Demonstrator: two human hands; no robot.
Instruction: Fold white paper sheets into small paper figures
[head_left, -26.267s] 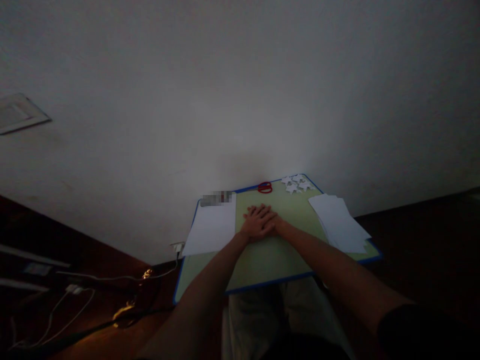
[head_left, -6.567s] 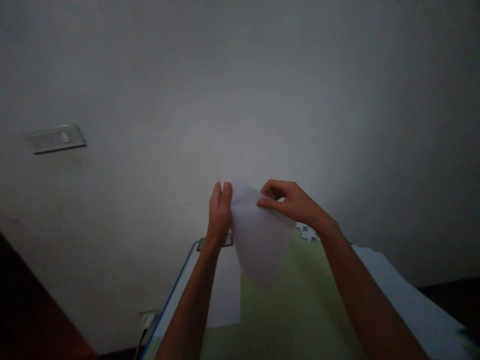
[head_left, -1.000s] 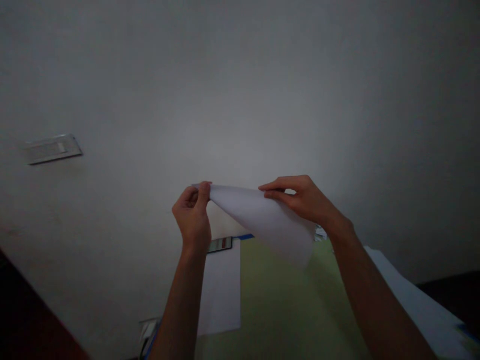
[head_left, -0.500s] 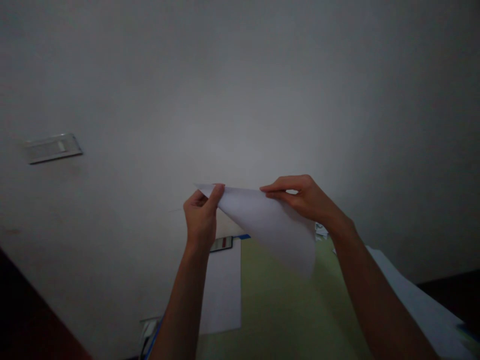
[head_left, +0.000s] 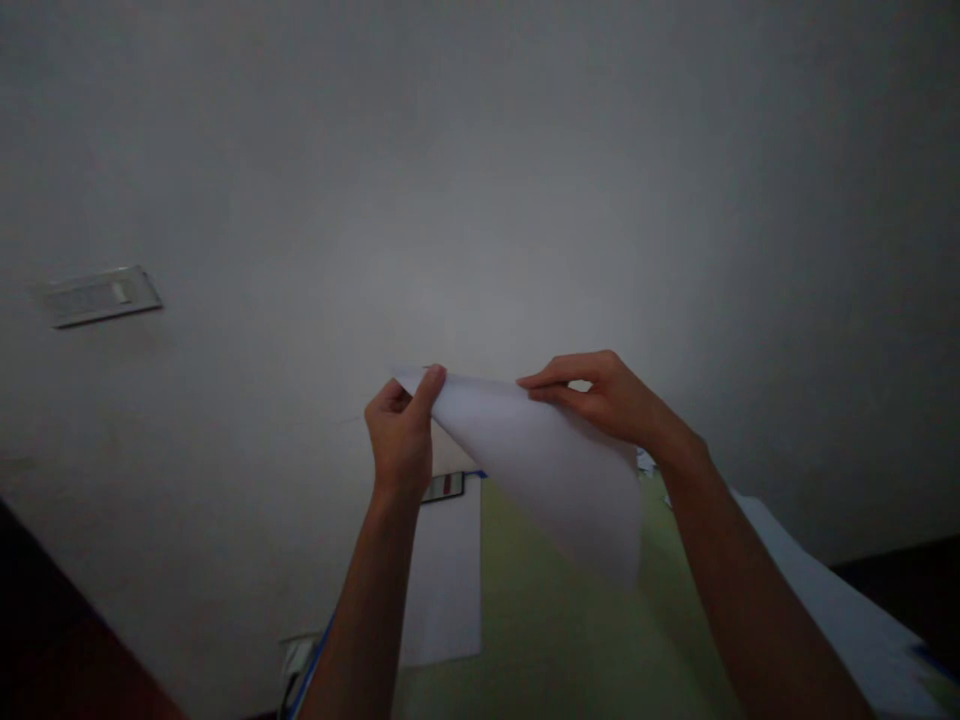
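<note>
Between my hands a white sheet of paper [head_left: 544, 465] is held up above the table, its top edge running almost level and its lower right corner hanging down. My left hand [head_left: 405, 430] pinches the paper near its upper left corner, thumb on the near side. With thumb and fingertips closed, my right hand [head_left: 600, 395] grips the top edge farther right. A narrow tip of paper sticks out past the left thumb. The fingers behind the paper are partly hidden.
On the green tabletop [head_left: 562, 640] lies another white sheet [head_left: 442, 600], with a phone-like object [head_left: 444, 487] at its far end. More white paper [head_left: 817, 600] lies at the right. A pale wall [head_left: 480, 180] stands behind, carrying a switch plate [head_left: 101, 297].
The paper's hanging lower right corner has swung slightly down and to the right. Both hands keep their grip and have barely moved.
</note>
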